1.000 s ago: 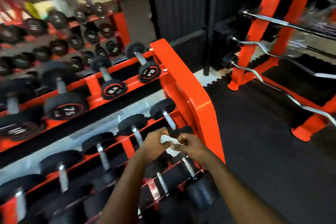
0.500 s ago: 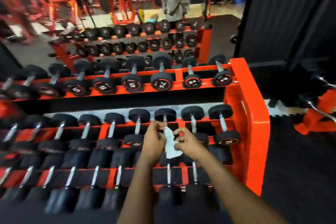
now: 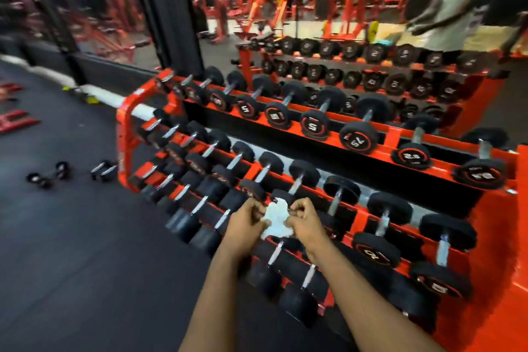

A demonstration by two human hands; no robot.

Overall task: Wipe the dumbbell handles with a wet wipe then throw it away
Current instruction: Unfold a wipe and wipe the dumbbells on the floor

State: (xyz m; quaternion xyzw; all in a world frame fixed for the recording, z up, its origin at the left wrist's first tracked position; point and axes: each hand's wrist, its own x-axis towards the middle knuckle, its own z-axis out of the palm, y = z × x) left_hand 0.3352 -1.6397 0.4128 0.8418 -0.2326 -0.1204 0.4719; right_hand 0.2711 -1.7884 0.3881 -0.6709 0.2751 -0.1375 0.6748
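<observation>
The wet wipe (image 3: 275, 221) is being held up between the two hands, just in front of the lower rows of the orange dumbbell rack (image 3: 123, 137). One side is being pinched by the fingers of the left hand (image 3: 245, 226), and the other side by the fingers of the right hand (image 3: 304, 223).

A second ago the wipe was being kept as a small bunch. Now it is being pulled open, and more of the white sheet is being shown. The view is also being swung to the left, so the long rows of dumbbells are being seen, along with small dumbbells (image 3: 47, 175) lying on the black floor (image 3: 85, 251).

No handle is being touched by the wipe yet. So the wiping is probably only being got ready, with a silver handle (image 3: 295, 184) close behind the wipe.
</observation>
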